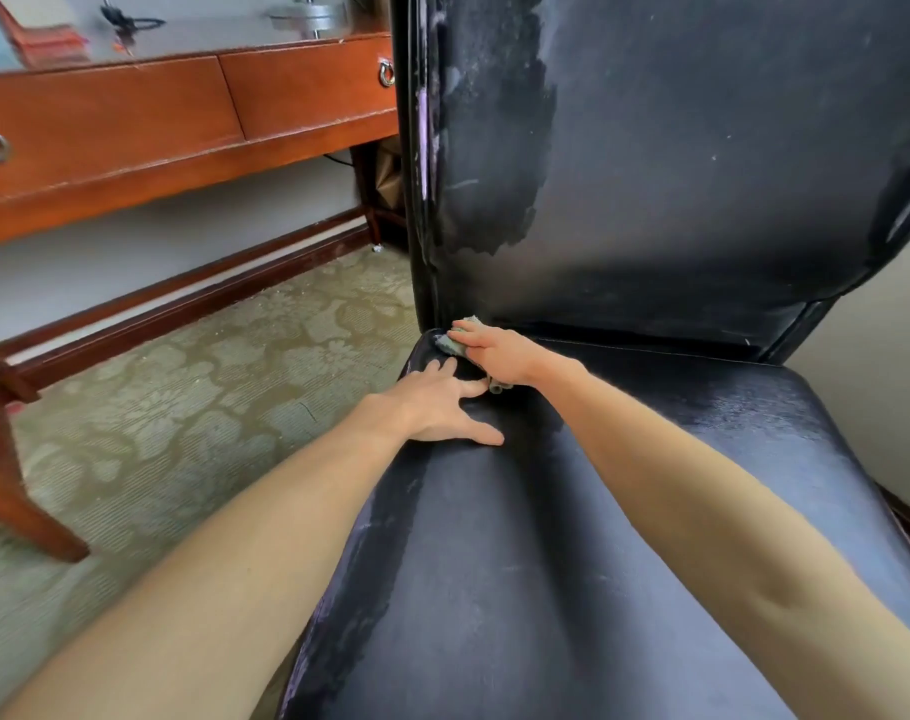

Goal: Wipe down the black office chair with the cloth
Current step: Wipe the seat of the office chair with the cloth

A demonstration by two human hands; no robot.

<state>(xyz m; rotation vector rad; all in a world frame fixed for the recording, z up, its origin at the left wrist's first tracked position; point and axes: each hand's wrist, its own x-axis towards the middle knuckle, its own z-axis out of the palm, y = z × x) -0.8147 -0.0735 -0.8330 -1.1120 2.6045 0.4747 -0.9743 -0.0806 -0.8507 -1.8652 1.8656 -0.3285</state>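
The black office chair (624, 537) fills the right half of the head view, its worn seat towards me and its peeling backrest (676, 163) rising behind. My right hand (499, 353) presses a small pale green cloth (455, 340) into the back left corner of the seat, where the seat meets the backrest. Most of the cloth is hidden under the hand. My left hand (442, 405) lies flat on the seat's left edge just in front of it, fingers spread, holding nothing.
A reddish wooden desk (183, 116) with ring-pull drawers stands to the left and behind the chair, its legs and crossbars (183, 298) close by. Patterned green carpet (193, 407) covers the floor on the left. A pale wall (879, 387) lies to the right.
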